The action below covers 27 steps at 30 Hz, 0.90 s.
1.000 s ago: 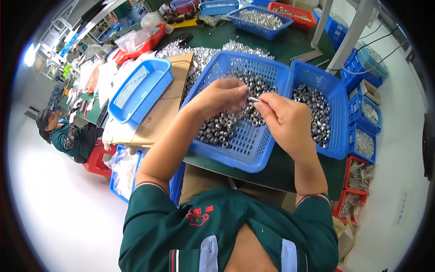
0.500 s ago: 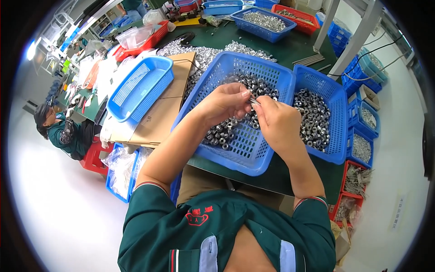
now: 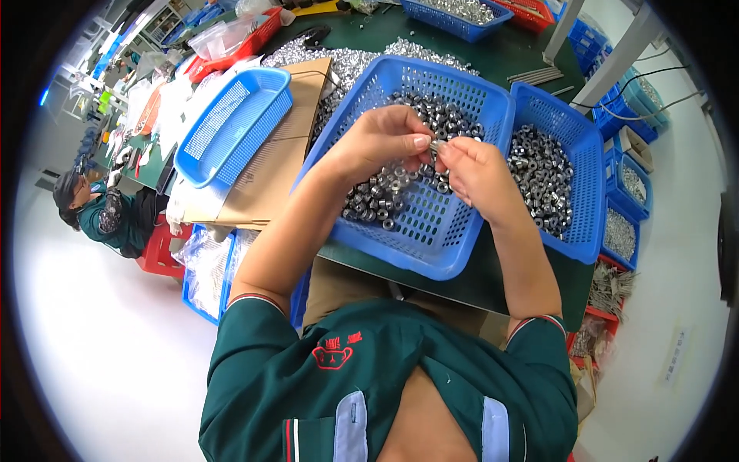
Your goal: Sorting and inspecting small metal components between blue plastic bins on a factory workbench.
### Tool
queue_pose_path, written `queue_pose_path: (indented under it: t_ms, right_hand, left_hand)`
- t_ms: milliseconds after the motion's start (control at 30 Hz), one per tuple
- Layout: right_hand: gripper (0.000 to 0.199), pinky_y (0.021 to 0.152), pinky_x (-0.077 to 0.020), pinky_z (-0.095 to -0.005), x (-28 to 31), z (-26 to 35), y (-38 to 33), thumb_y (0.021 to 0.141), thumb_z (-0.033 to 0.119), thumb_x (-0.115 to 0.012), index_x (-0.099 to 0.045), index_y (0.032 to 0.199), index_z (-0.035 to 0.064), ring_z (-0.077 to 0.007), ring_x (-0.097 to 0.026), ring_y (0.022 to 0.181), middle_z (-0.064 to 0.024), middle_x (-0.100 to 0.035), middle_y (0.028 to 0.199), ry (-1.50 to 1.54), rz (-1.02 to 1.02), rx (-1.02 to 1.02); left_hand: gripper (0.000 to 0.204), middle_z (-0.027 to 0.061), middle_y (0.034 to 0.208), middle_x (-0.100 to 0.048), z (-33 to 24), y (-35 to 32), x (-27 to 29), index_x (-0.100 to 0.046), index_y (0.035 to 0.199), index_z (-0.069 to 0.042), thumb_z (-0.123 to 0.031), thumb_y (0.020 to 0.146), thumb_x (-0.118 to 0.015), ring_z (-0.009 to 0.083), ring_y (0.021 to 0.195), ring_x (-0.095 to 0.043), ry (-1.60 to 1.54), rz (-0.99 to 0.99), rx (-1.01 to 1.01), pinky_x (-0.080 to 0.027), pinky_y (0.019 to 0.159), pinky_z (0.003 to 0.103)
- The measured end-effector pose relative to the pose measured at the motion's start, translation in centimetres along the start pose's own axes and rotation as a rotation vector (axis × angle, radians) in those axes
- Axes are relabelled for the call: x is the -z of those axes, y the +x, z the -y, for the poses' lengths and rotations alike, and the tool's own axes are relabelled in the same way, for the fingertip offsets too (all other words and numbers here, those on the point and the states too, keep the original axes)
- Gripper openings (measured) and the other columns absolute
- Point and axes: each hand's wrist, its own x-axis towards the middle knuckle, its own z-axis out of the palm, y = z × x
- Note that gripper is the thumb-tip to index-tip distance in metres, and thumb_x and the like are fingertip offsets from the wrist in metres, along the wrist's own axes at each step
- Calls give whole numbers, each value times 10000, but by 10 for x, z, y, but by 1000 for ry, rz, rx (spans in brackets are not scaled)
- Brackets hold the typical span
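Observation:
Over a blue perforated basket (image 3: pixel 369 240), my left hand (image 3: pixel 382 144) and my right hand (image 3: pixel 481 175) meet fingertip to fingertip. Between their thumbs and fingers they pinch a small silvery metal piece (image 3: pixel 435 146). Its full shape is hidden by the fingers. Many short metal rings (image 3: pixel 379 204), shiny with a hole through each, lie in the basket beneath my hands. Close by on the right, a second blue basket (image 3: pixel 586 202) holds more such rings.
A light-blue basket (image 3: pixel 202 171) rests on flat cardboard (image 3: pixel 289 154) at left. Silvery small parts (image 3: pixel 400 48) are heaped behind the basket, and thin metal rods (image 3: pixel 535 75) lie at right. A table leg (image 3: pixel 560 35) rises there. Another person (image 3: pixel 108 208) sits far left.
The view has shifted, so the table sits higher in the picture. My fingers have changed their grip slightly on the metal piece; both hands stay together over the basket.

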Motion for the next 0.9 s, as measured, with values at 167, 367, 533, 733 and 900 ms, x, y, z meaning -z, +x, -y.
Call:
queue_pose_path:
  t_ms: [167, 367, 533, 733, 900]
  right_hand:
    - [305, 400, -306, -195, 6, 0, 4, 974, 254, -498, -553, 779, 26, -40, -374, 403, 26, -452, 520, 77, 57, -15]
    - [289, 453, -334, -201, 1, 14, -13, 974, 257, -518, -588, 820, 23, -29, -422, 501, 36, -471, 566, -131, -105, 175]
    - [284, 492, -352, -223, 1, 12, -16, 962, 246, -542, -597, 816, 9, -47, -440, 536, 19, -502, 587, -223, -135, 268]
    - [291, 528, -406, -280, -2, 17, -19, 953, 249, -559, -597, 825, -10, -108, -499, 548, -79, -570, 616, -359, -151, 374]
    - [283, 492, -390, -328, 2, 15, -17, 947, 246, -561, -592, 810, 0, -187, -484, 484, -143, -530, 573, -445, -189, 442]
  left_hand:
    - [218, 111, 899, -684, 2, 2, 4, -590, 1029, 0, -167, 900, -644, 148, 770, -655, -12, -13, 17, -531, 685, 263]
    - [151, 36, 808, -627, 21, 11, 15, -599, 946, -15, -65, 804, -619, 136, 741, -593, 471, -25, 204, -482, 667, 267]
    - [286, 158, 837, -660, 35, 3, -10, -632, 969, -120, -253, 729, -712, 341, 848, -645, 1538, 180, 278, -502, 696, 437]
    - [185, 149, 828, -670, 59, 9, -11, -620, 924, -71, -220, 814, -616, 346, 794, -659, 1734, 212, 366, -510, 673, 470]
    - [204, 176, 820, -662, 35, 14, -14, -609, 899, -29, -225, 847, -616, 321, 798, -662, 1486, 46, 325, -506, 711, 429]
